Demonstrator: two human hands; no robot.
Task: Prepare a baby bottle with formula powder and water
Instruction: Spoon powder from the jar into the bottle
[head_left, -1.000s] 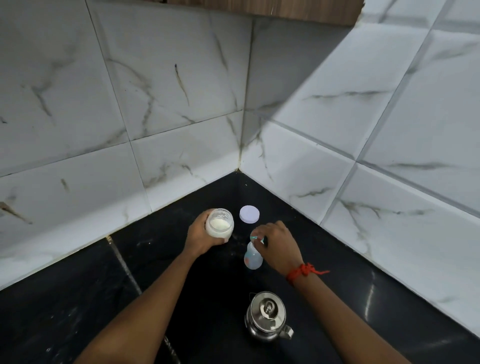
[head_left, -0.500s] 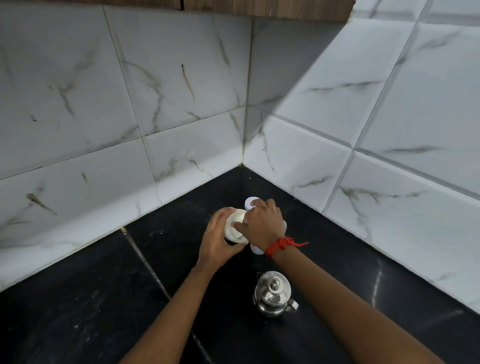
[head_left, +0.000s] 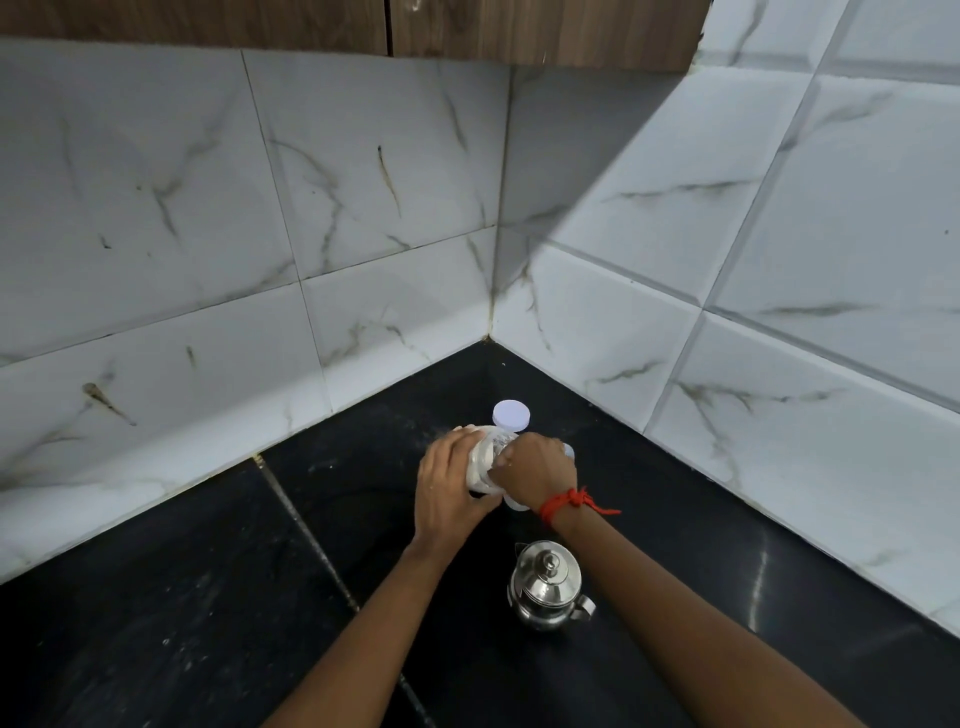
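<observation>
Hands (head_left: 498, 483) around unlabelled jar (head_left: 485, 465)

Lid (head_left: 511, 414) behind jar (head_left: 485, 460) (kettle (head_left: 546, 584) nearest)

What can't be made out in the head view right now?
- Baby bottle: almost wholly hidden behind the right hand; only slivers show.
- Powder jar: mouth and contents covered by both hands; left hand wraps its side.
- Whether the right hand holds a scoop: fingers hidden.
- Steel kettle: contents hidden, lid on.
- White lid: near edge hidden by the jar.
</observation>
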